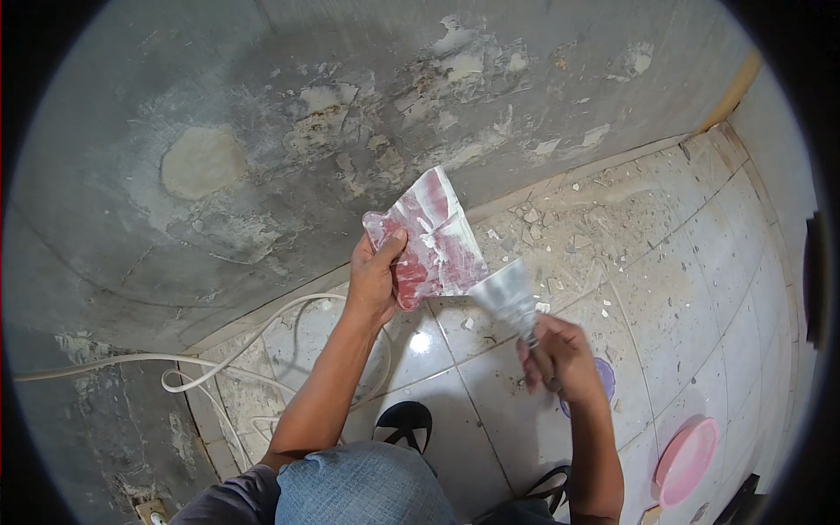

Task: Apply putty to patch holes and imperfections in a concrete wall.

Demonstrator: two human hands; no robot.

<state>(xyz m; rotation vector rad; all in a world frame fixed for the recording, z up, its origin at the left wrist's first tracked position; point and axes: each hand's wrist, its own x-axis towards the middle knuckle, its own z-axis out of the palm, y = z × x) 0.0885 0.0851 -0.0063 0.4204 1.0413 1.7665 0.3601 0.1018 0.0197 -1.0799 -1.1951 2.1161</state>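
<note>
My left hand (374,282) grips a flat red plastic putty spreader (430,249) by its wavy edge, thumb on top. White putty is smeared over its face and along its straight edge. In my right hand (567,357) is a putty knife (507,296) with a brownish handle and a wide, whitish blade, slightly blurred. The blade's corner meets or overlaps the spreader's lower right corner; whether they touch I cannot tell. Both tools are held above the floor, in front of a grey wall (289,52) with peeling paint and pale patches.
Plaster crumbs (560,232) litter the tiled floor along the wall. A white cable (232,366) loops at the left, and a socket (152,511) sits low on that side. At the right stands a pink basin (687,462). A purple round container (605,380) is partly behind my right wrist.
</note>
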